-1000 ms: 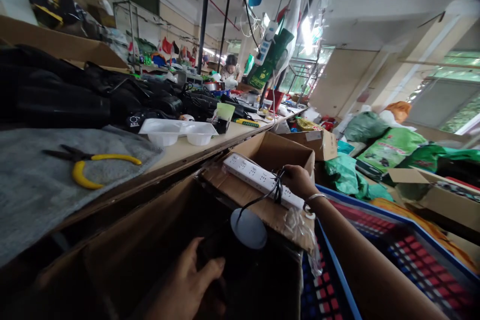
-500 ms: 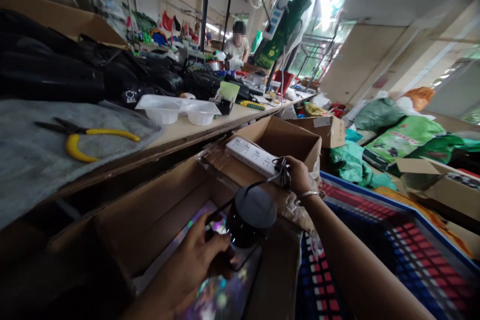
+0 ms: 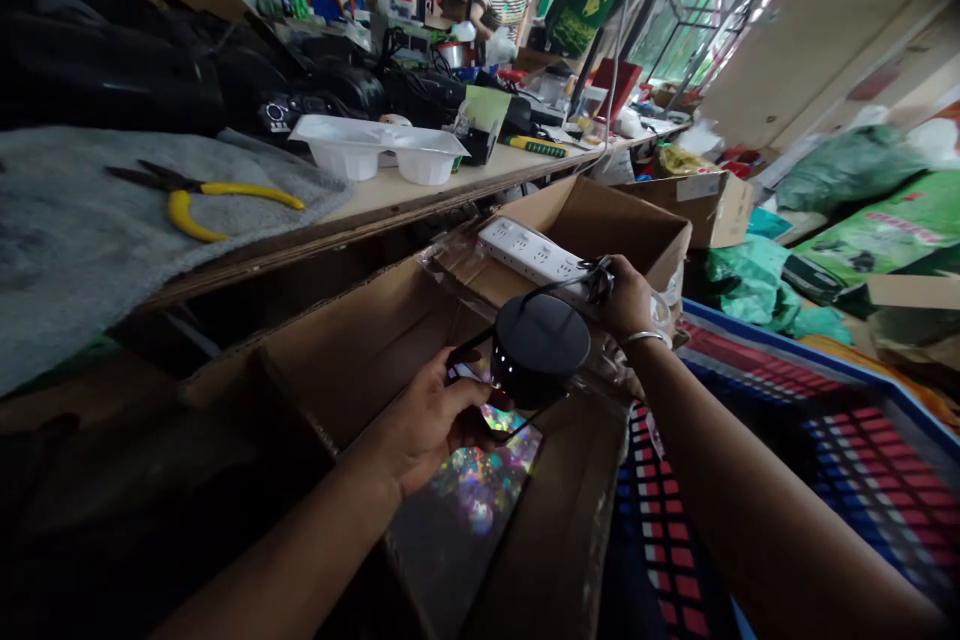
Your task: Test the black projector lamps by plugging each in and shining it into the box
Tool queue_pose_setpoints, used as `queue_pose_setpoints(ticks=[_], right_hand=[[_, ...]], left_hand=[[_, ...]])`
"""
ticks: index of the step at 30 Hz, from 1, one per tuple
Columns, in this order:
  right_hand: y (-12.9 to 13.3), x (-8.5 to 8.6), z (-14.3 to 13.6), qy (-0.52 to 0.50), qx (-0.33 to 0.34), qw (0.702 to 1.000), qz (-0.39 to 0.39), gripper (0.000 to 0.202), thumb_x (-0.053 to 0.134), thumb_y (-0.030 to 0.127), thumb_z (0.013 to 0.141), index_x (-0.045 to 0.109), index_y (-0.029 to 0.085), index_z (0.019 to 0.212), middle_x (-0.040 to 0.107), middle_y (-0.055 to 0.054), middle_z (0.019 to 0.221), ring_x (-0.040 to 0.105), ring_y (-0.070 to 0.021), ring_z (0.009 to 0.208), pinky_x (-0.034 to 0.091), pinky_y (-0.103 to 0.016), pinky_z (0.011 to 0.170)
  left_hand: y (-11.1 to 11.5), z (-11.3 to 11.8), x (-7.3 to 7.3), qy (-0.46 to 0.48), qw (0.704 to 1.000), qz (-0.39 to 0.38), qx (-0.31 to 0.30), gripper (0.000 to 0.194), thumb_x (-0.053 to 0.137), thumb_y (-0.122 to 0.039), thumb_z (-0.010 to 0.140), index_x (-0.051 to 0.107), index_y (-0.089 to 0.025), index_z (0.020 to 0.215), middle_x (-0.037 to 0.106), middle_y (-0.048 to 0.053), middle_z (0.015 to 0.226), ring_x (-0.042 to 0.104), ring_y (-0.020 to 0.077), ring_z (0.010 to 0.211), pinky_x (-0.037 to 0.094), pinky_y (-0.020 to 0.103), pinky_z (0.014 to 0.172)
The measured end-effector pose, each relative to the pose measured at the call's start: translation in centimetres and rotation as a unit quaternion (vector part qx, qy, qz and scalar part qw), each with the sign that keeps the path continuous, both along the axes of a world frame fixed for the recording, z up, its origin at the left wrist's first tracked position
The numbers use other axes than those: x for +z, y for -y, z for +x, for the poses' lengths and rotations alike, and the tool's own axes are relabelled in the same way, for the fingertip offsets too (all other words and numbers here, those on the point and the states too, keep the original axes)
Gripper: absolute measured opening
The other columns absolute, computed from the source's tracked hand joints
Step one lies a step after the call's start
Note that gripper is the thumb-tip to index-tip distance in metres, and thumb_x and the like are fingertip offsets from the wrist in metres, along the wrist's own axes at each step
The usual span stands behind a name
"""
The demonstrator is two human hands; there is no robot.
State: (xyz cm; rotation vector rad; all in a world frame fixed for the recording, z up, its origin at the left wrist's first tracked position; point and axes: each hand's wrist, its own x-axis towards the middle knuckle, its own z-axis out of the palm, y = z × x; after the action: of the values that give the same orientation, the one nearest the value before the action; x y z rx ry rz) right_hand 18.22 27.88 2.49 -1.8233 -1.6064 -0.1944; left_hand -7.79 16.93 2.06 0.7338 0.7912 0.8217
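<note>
My left hand (image 3: 442, 415) is closed on the bracket of a black round projector lamp (image 3: 541, 345), which is held over an open cardboard box (image 3: 367, 355). Small lights glow on the lamp's side, and coloured spots of light (image 3: 480, 490) fall on a flat panel inside the box. My right hand (image 3: 626, 300) is closed on a bundled black cord (image 3: 598, 280) at the near end of a white power strip (image 3: 529, 250). The strip lies on the box's taped flaps. Whether a plug sits under my right fingers is hidden.
On the workbench to the left are yellow-handled pliers (image 3: 195, 200), a white plastic tray (image 3: 375, 148) and black items. A blue-and-red crate (image 3: 675, 550) stands at right, below my right arm. Another person (image 3: 506, 5) stands at the far end of the bench.
The view has tilted down and shifted, so the bench and boxes appear elsewhere in the picture. Both hands keep their holds. The coloured light on the panel now looks sharper.
</note>
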Motion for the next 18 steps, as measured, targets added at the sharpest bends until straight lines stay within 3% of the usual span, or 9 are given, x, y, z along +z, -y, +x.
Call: queue_pose_setpoints(ticks=[7, 18], right_hand=[[-0.49, -0.61, 0.02, 0.010, -0.031, 0.999, 0.019, 0.018, 0.050, 0.020, 0.070, 0.059, 0.018, 0.085, 0.066, -0.009, 0.076, 0.057, -0.0212, 0.065, 0.040, -0.029, 0.059], [-0.54, -0.93, 0.03, 0.004, -0.017, 0.999, 0.047, 0.019, 0.050, 0.023, 0.069, 0.061, 0.018, 0.085, 0.062, -0.007, 0.071, 0.054, -0.0191, 0.061, 0.038, -0.028, 0.057]], left_hand=[[-0.18, -0.17, -0.07, 0.004, 1.000, -0.008, 0.001, 0.046, 0.059, -0.016, 0.064, 0.044, -0.015, 0.108, 0.064, 0.005, 0.075, 0.057, 0.0129, 0.050, 0.042, 0.020, 0.039], [-0.46, -0.83, -0.02, 0.008, 0.999, 0.011, 0.051, 0.045, 0.058, -0.012, 0.061, 0.045, -0.014, 0.104, 0.061, 0.003, 0.071, 0.054, 0.0126, 0.049, 0.043, 0.022, 0.040]])
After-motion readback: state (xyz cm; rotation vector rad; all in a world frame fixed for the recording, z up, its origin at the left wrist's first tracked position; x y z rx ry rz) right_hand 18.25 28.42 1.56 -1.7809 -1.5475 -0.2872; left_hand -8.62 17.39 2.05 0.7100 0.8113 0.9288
